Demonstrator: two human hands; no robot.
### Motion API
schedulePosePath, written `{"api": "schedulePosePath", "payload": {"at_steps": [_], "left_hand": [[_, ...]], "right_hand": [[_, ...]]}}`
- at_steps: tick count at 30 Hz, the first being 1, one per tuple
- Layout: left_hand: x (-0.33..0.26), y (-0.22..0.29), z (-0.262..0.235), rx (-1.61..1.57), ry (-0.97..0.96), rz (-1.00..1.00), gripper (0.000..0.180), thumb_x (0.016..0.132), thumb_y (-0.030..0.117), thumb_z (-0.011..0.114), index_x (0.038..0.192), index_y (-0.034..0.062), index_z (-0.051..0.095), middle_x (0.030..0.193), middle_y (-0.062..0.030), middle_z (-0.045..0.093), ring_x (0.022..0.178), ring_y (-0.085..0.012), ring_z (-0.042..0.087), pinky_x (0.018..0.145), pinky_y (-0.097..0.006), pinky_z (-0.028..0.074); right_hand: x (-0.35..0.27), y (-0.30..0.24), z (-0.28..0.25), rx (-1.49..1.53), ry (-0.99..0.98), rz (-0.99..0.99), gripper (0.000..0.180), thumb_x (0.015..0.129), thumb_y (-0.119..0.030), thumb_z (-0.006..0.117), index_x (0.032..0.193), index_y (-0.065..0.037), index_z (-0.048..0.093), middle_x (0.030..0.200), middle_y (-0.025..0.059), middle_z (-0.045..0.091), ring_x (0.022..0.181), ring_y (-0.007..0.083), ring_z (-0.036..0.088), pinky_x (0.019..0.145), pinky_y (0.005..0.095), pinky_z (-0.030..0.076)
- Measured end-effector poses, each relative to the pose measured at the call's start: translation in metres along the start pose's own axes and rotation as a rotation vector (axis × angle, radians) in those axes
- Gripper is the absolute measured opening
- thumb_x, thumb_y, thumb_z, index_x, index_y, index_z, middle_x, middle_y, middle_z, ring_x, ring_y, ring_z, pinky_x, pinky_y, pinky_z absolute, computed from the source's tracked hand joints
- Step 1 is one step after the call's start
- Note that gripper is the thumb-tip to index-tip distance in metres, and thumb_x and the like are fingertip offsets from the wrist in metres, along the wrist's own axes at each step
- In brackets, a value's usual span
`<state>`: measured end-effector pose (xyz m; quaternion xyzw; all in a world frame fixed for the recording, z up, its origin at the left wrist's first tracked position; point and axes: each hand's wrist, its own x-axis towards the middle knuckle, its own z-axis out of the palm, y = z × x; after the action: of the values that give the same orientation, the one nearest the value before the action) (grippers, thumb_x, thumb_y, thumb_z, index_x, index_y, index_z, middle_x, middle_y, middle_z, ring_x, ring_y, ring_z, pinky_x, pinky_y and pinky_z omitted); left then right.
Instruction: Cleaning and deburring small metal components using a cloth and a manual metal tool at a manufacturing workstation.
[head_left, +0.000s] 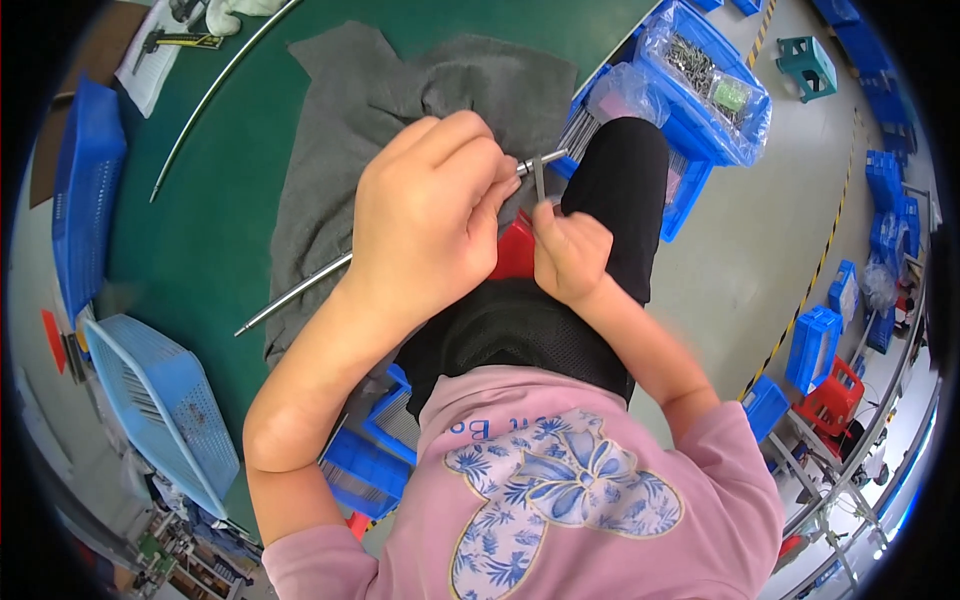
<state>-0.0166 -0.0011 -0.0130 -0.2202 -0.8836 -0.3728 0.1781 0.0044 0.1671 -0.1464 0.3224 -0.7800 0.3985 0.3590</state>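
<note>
My left hand (430,205) is closed around a thin silver metal rod (295,290), which slants from lower left to upper right. The rod's far tip (553,157) sticks out past my fingertips, and its middle is hidden behind the hand. My right hand (573,250) pinches a small flat grey metal strip (540,182). The strip's upper end meets the rod near that tip; whether it grips the rod or only rests on it, I cannot tell. Beneath the left hand a rumpled dark grey cloth (335,120) lies on the green table (240,130).
A long curved metal rod (205,95) lies on the table's far left. Blue baskets (190,400) stand along the left edge. To the right, a blue bin (740,140) holds bagged metal parts, beside more bins. A green stool (808,68) stands on the floor.
</note>
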Motion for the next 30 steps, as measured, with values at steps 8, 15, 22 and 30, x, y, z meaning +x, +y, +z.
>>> {"api": "schedulePosePath", "payload": {"at_steps": [8,15,22,30], "left_hand": [[0.002,0.000,-0.001,0.001,0.006,0.003,0.015,0.064,-0.004,0.068,0.069,0.0027,0.056,0.071,-0.0075,0.053,0.066,-0.0288,0.054,0.056,-0.037,0.044],[-0.003,0.002,-0.001,0.016,0.004,0.011,0.015,0.064,-0.004,0.068,0.069,0.0021,0.056,0.072,-0.0077,0.054,0.066,-0.0287,0.054,0.056,-0.037,0.044],[-0.002,0.001,-0.002,0.035,0.006,-0.013,0.015,0.064,-0.004,0.068,0.069,0.0019,0.056,0.072,-0.0081,0.054,0.067,-0.0289,0.054,0.057,-0.037,0.044],[0.005,0.002,-0.004,0.026,0.009,0.015,0.014,0.064,-0.004,0.067,0.070,0.0014,0.056,0.072,-0.0095,0.053,0.066,-0.0292,0.053,0.057,-0.038,0.043]], "right_hand": [[0.032,-0.019,-0.027,-0.049,-0.103,0.111,0.055,0.061,0.006,0.059,0.114,-0.001,0.068,0.049,0.0010,0.040,0.039,0.0155,0.039,0.041,0.0286,0.031],[0.058,-0.030,-0.033,-0.066,-0.122,0.135,0.050,0.061,0.005,0.059,0.109,-0.001,0.070,0.048,0.0007,0.042,0.037,0.0155,0.039,0.040,0.0281,0.032],[0.066,-0.030,-0.036,-0.045,-0.162,0.156,0.051,0.065,0.005,0.060,0.114,-0.005,0.069,0.053,0.0019,0.049,0.041,0.0147,0.045,0.042,0.0280,0.034],[0.072,-0.030,-0.030,-0.011,-0.083,0.170,0.051,0.063,0.003,0.060,0.113,-0.002,0.068,0.050,0.0011,0.049,0.038,0.0154,0.045,0.040,0.0306,0.036]]}}
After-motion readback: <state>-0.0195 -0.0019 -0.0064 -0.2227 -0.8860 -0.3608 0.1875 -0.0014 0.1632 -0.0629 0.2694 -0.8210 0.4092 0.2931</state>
